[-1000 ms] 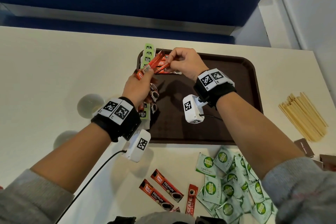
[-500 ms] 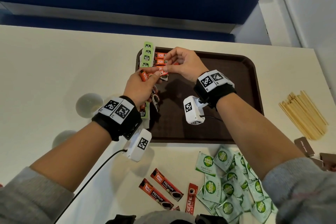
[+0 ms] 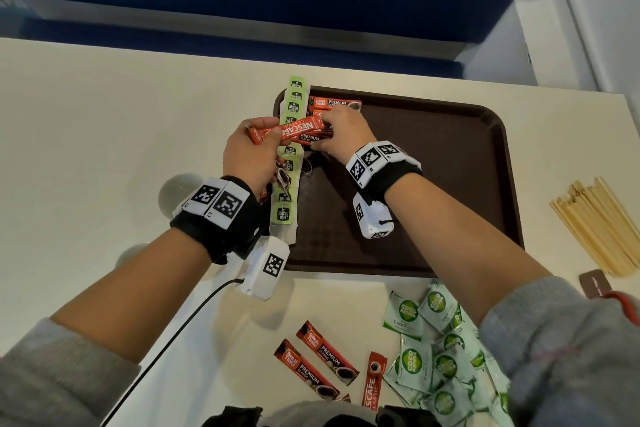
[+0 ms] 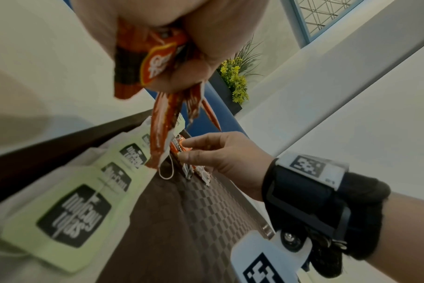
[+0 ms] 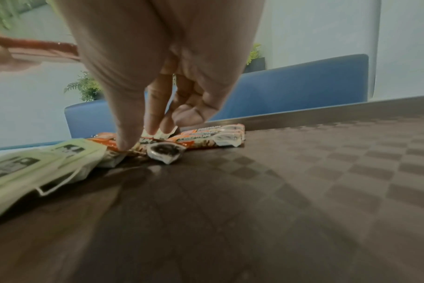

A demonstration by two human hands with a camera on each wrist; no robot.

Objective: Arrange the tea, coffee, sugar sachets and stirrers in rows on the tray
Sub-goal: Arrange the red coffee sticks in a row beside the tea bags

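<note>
Coffee sticks (image 3: pixel 287 132) are gripped by left hand (image 3: pixel 251 152); right hand (image 3: pixel 341 132) pinches one beside tea bags (image 3: pixel 289 163); row may be knocked askew.

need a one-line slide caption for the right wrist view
Right hand sets a coffee sachet on the brown tray beside the green tea bags.

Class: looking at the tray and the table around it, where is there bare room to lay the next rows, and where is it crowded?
Free: the tray floor right of the coffee sachets, out to its right rim, and the table left of the tea bags. Crowded: the tray's far-left corner, where both hands work, and the near table among the green sachets.
</note>
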